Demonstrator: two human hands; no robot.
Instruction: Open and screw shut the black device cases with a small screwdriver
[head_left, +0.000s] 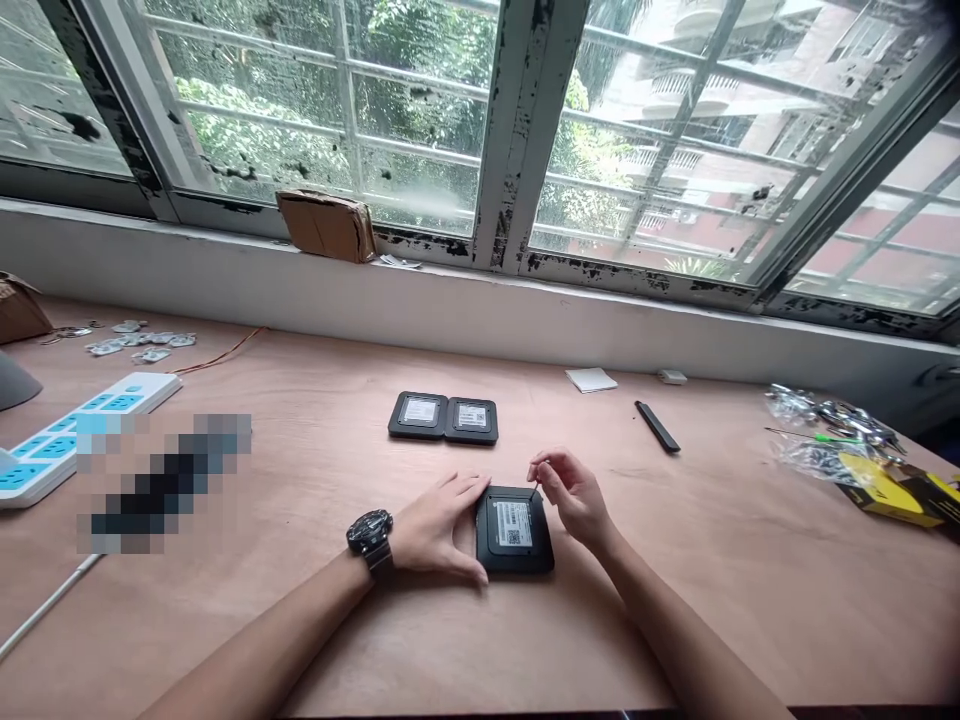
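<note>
A flat black square device (515,555) with a white label facing up lies on the table in front of me. My left hand (441,530), wearing a black watch (369,532), steadies its left side, thumb by the near corner and index finger by the far one. With fingers and thumb pinched, my right hand (571,498) holds a thin, pin-like tool (535,491). The tool's tip points down at the device's far right corner; whether it touches is too small to tell. Just beyond lie two similar labelled black devices (444,436), side by side.
On the left are a white power strip (161,390), a blurred-out object (165,485) and small metallic pieces (142,340). A black bar (657,428) and a white paper (591,380) lie beyond my right hand. Plastic bags (814,460) and a yellow-black box (892,490) sit far right.
</note>
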